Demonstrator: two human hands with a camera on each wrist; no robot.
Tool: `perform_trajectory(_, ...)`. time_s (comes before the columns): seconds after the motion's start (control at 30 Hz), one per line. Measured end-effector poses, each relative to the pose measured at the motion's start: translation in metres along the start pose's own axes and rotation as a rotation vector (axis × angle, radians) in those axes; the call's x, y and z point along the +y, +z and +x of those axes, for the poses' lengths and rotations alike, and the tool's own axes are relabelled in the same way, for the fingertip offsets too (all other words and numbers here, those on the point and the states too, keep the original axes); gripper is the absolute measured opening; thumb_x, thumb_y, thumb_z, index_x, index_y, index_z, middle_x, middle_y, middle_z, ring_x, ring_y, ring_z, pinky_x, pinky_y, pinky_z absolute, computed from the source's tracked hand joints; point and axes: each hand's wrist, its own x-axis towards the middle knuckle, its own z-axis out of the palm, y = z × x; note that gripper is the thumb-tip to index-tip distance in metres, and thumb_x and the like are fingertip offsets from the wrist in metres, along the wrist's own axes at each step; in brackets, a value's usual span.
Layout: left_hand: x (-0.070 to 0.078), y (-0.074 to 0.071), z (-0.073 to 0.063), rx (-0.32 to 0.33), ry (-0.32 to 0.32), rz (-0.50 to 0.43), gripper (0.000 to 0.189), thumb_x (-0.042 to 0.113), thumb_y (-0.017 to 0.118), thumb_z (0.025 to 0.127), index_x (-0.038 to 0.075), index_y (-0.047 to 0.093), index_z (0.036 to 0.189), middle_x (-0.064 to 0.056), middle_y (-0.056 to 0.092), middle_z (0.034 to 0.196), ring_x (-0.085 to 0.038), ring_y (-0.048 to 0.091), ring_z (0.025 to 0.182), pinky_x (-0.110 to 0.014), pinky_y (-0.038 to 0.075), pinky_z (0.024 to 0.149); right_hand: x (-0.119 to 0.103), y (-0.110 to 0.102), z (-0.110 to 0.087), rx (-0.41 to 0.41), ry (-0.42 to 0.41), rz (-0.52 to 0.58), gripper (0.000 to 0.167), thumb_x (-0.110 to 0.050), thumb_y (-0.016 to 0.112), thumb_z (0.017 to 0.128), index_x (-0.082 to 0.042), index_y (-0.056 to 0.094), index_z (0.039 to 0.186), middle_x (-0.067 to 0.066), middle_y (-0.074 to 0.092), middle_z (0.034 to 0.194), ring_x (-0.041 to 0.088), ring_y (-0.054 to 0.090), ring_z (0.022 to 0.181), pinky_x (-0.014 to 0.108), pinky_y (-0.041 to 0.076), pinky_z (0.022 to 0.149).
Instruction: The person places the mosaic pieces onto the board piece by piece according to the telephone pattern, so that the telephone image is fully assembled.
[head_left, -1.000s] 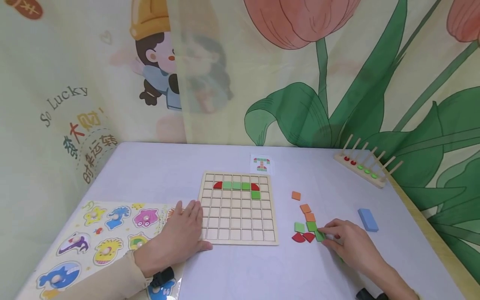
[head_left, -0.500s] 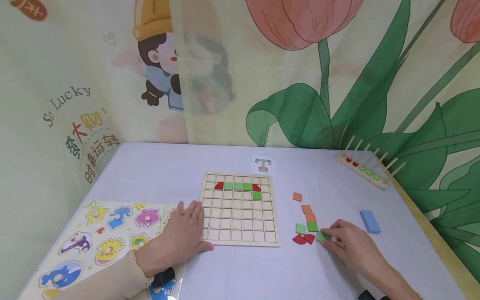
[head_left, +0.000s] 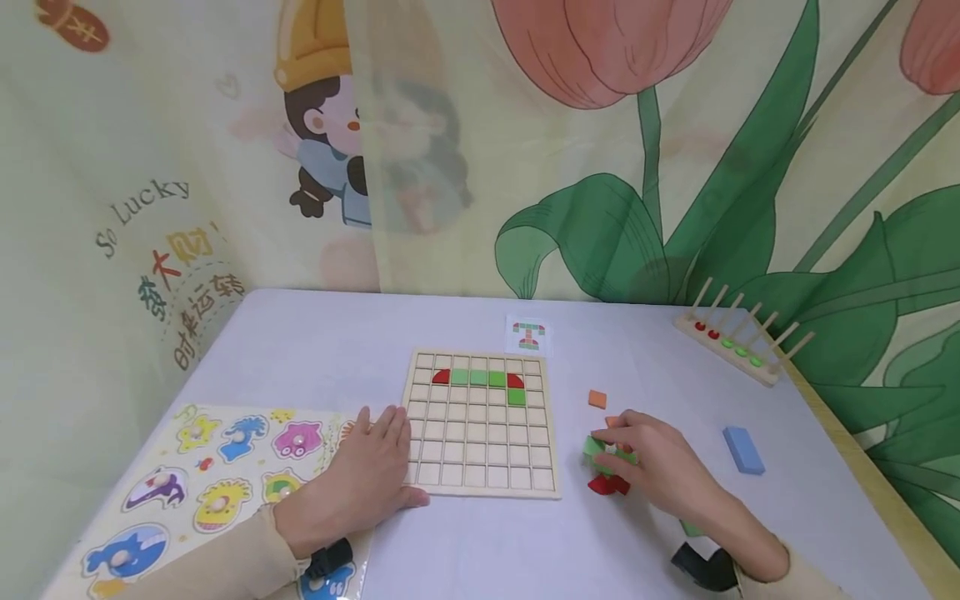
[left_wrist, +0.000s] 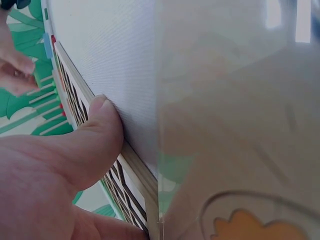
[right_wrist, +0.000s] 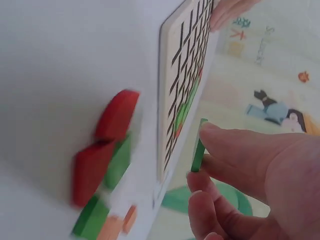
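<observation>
My right hand [head_left: 663, 467] pinches a green square tile [right_wrist: 199, 150] between thumb and fingers, raised above the table in the right wrist view. Below it lie two red quarter-round tiles [head_left: 607, 484], loose green tiles [right_wrist: 119, 162] and orange tiles [head_left: 597, 399], partly covered by the hand in the head view. My left hand [head_left: 348, 479] rests with straight fingers along the left edge of a wooden grid board [head_left: 480, 454], its thumb at the near corner. On the board, a row of green squares [head_left: 478, 378] has a red quarter-round at each end, with another green square under the right end.
A small pattern card [head_left: 528, 335] lies behind the board. A knobbed animal puzzle [head_left: 176, 521] lies under the left forearm. At right are a blue block [head_left: 743, 450] and a peg rack [head_left: 723, 350] with red and green rings. A green piece [head_left: 691, 527] shows beside the right wrist.
My right hand has picked up a green tile from the pile's right side and moved left and slightly up over the other tiles. The left hand stays at the board's edge.
</observation>
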Motion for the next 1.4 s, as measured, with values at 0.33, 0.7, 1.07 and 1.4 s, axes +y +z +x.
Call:
perform_trajectory(0.33, 0.003, 0.002, 0.001, -0.029, -0.031, 0.066, 0.098, 0.072, 0.06, 0.089, -0.003, 0.046, 0.151, -0.019, 0.043, 0.161, -0.033, 0.038, 0.153, -0.056, 0.029, 0.125, -0.043, 0.014, 0.055, 0.019, -0.251, 0.073, 0.031, -0.015, 0.085, 0.084, -0.009, 0.08, 0.114, 0.001, 0.071, 0.094, 0.01, 0.057, 0.078, 0.019, 0.046, 0.06)
perform_trajectory(0.7, 0.003, 0.001, -0.001, -0.032, -0.044, 0.076, 0.099, 0.073, 0.06, 0.088, -0.002, 0.046, 0.152, -0.018, 0.044, 0.161, -0.031, 0.039, 0.152, -0.055, 0.03, 0.125, -0.078, 0.04, 0.116, -0.038, -0.388, 0.118, 0.027, -0.017, 0.081, 0.088, -0.007, 0.08, 0.113, 0.002, 0.073, 0.093, 0.012, 0.059, 0.074, 0.019, 0.042, 0.059)
perform_trajectory(1.07, 0.004, -0.001, 0.0, -0.02, -0.035, 0.12, 0.098, 0.075, 0.057, 0.089, 0.0, 0.047, 0.151, -0.016, 0.046, 0.16, -0.03, 0.041, 0.152, -0.055, 0.032, 0.124, -0.108, 0.065, 0.146, -0.063, -0.426, 0.034, 0.016, -0.018, 0.08, 0.089, -0.012, 0.083, 0.104, 0.0, 0.075, 0.089, 0.01, 0.06, 0.079, 0.025, 0.048, 0.067)
perform_trajectory(1.4, 0.004, 0.0, -0.001, 0.009, -0.024, 0.202, 0.096, 0.077, 0.053, 0.09, 0.001, 0.051, 0.149, -0.014, 0.049, 0.158, -0.027, 0.044, 0.15, -0.052, 0.036, 0.121, -0.124, 0.074, 0.156, -0.087, -0.437, -0.025, 0.009, -0.017, 0.079, 0.09, -0.014, 0.083, 0.098, -0.001, 0.073, 0.085, 0.012, 0.059, 0.078, 0.028, 0.047, 0.066)
